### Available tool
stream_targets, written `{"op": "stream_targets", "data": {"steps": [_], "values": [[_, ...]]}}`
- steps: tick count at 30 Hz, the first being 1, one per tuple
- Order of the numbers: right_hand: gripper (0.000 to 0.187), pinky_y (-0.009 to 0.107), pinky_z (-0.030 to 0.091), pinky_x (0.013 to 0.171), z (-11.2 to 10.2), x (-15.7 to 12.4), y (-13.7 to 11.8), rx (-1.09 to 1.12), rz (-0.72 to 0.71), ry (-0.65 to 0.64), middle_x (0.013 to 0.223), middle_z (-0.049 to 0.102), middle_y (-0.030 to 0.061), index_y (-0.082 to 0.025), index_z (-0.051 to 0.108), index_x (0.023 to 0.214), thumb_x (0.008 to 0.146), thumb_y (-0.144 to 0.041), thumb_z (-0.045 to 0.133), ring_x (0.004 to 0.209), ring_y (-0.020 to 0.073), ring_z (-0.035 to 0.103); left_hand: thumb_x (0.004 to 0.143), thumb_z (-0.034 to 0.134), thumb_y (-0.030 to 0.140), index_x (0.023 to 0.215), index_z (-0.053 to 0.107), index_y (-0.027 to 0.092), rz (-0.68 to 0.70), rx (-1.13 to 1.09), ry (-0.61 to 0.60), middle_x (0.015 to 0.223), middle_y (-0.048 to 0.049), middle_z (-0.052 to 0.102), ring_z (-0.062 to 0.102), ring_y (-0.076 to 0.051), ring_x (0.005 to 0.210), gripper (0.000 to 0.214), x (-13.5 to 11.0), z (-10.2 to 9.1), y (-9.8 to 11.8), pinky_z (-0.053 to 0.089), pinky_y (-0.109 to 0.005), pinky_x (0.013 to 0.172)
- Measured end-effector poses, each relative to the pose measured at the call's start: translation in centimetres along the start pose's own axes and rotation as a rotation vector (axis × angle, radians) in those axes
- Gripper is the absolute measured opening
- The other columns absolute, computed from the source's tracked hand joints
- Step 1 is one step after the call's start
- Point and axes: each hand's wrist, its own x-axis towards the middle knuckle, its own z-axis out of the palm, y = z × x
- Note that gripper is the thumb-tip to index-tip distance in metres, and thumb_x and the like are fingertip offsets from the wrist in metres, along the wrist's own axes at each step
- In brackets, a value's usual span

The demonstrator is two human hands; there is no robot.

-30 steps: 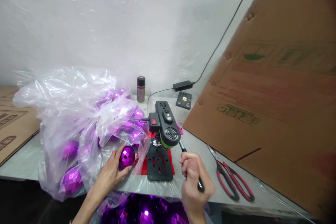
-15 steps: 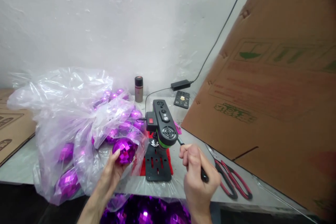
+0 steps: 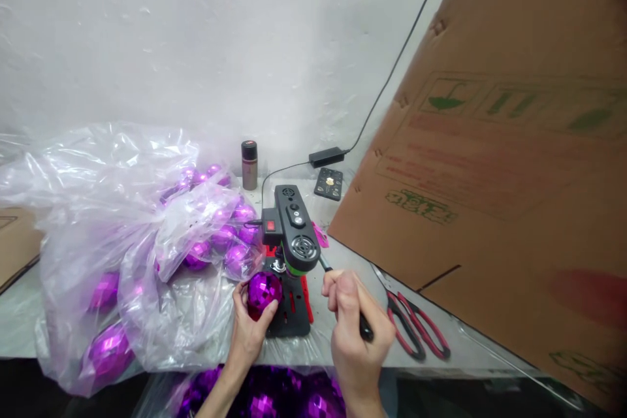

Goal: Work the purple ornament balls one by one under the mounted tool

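A shiny purple mirror-faceted ball [image 3: 264, 290] is held between the thumb and fingers of my left hand [image 3: 249, 326]. It sits over the left part of the black slotted base plate [image 3: 296, 321], just below and left of the head of a small black drill press [image 3: 296, 228]. My right hand [image 3: 360, 333] is closed around the black-gripped lever [image 3: 365, 328] that sticks out from the machine's right side. The tool under the machine's head is mostly hidden.
A clear plastic bag [image 3: 112, 209] of purple balls lies on the left, with more balls [image 3: 262, 405] below the table edge. Red-handled shears [image 3: 416, 326], a large carton [image 3: 490, 209], a bottle [image 3: 249, 166], a power adapter [image 3: 326, 157] and a black card-like item [image 3: 328, 183] surround the machine.
My left hand has carried the ball right, from beside the bag to over the base plate. My right hand remains on the lever. The whole view has shifted slightly.
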Motion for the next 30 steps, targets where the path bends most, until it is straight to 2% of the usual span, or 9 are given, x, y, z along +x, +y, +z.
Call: {"op": "stream_targets", "data": {"steps": [7, 13, 18, 23, 26, 30], "values": [[0.039, 0.026, 0.041, 0.06, -0.2, -0.3, 0.0, 0.003, -0.003, -0.023, 0.067, 0.048, -0.003, -0.022, 0.048, 0.072, 0.11, -0.018, 0.046, 0.064, 0.0124, 0.051, 0.076, 0.082, 0.05, 0.145, 0.052, 0.02, 0.19, 0.35, -0.145, 0.149, -0.0204, 0.063, 0.055, -0.044, 0.144, 0.081, 0.5, 0.6, 0.7, 0.038, -0.064, 0.121], [0.038, 0.024, 0.039, 0.056, -0.4, -0.5, 0.2, 0.003, 0.002, -0.041, 0.069, 0.049, -0.0029, -0.022, 0.048, 0.073, 0.11, -0.018, 0.046, 0.063, 0.0113, 0.05, 0.079, 0.08, 0.04, 0.146, 0.053, 0.017, 0.345, 0.416, -0.256, 0.152, -0.0235, 0.061, 0.052, -0.046, 0.147, 0.075, 0.6, 0.9, 0.9, 0.034, -0.07, 0.122], [0.038, 0.025, 0.039, 0.057, -0.3, -0.6, 0.1, 0.001, 0.025, -0.024, 0.069, 0.049, -0.0025, -0.022, 0.05, 0.073, 0.11, -0.02, 0.048, 0.064, 0.012, 0.051, 0.076, 0.083, 0.037, 0.146, 0.053, 0.019, 0.299, 0.373, -0.328, 0.149, -0.0206, 0.062, 0.056, -0.042, 0.143, 0.077, 1.1, 1.4, 1.7, 0.038, -0.066, 0.122], [0.037, 0.027, 0.039, 0.056, -0.2, -0.6, 0.1, -0.007, 0.017, 0.0, 0.067, 0.05, -0.0021, -0.022, 0.05, 0.073, 0.11, -0.02, 0.047, 0.062, 0.0129, 0.052, 0.072, 0.085, 0.036, 0.15, 0.05, 0.022, 0.19, 0.295, -0.389, 0.156, -0.0172, 0.057, 0.05, -0.039, 0.15, 0.087, 1.6, 1.1, 1.1, 0.035, -0.061, 0.127], [0.037, 0.027, 0.039, 0.057, -0.1, -1.1, 0.6, 0.0, -0.022, 0.021, 0.066, 0.051, -0.0018, -0.022, 0.049, 0.072, 0.109, -0.018, 0.048, 0.063, 0.0135, 0.054, 0.072, 0.085, 0.038, 0.151, 0.05, 0.022, 0.185, 0.294, -0.404, 0.158, -0.0173, 0.056, 0.046, -0.04, 0.152, 0.087, 1.6, 0.9, 0.7, 0.033, -0.062, 0.128], [0.037, 0.029, 0.04, 0.059, 0.1, -2.3, 2.1, 0.014, -0.087, 0.079, 0.065, 0.051, -0.0021, -0.021, 0.05, 0.071, 0.108, -0.014, 0.047, 0.062, 0.0137, 0.055, 0.075, 0.083, 0.038, 0.15, 0.049, 0.021, 0.207, 0.278, -0.411, 0.156, -0.0192, 0.057, 0.05, -0.04, 0.149, 0.084, 1.5, 1.0, 0.5, 0.035, -0.063, 0.127]]}}
